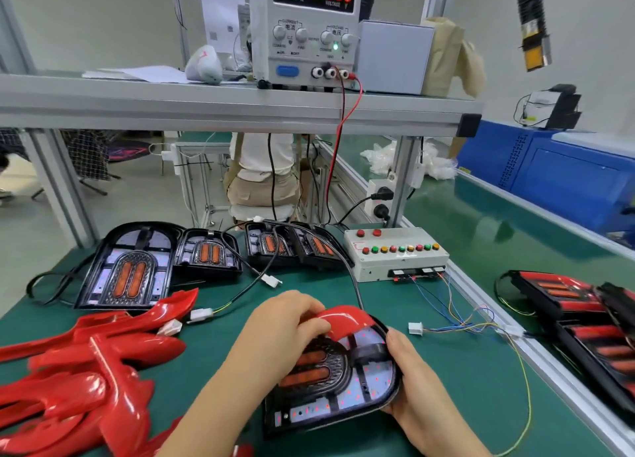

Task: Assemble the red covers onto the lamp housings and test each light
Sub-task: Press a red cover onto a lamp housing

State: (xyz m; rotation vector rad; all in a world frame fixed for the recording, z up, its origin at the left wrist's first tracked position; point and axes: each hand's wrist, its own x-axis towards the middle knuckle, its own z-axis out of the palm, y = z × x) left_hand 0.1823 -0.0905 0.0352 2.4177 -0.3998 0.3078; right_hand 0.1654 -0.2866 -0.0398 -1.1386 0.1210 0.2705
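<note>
A black lamp housing (343, 394) with orange lenses lies on the green mat in front of me. My left hand (281, 333) pinches a red cover (347, 320) and holds it over the housing's far end. My right hand (412, 381) grips the housing's right rim. A pile of loose red covers (86, 363) lies at the left. Several uncovered housings (206, 253) stand in a row at the back of the mat.
A grey test box (395, 250) with coloured buttons sits at the back right, its wires ending in a white connector (415, 328). A power supply (305, 30) reading 12.00 stands on the shelf. Finished red lamps (577, 319) lie at the right. A person sits beyond the bench.
</note>
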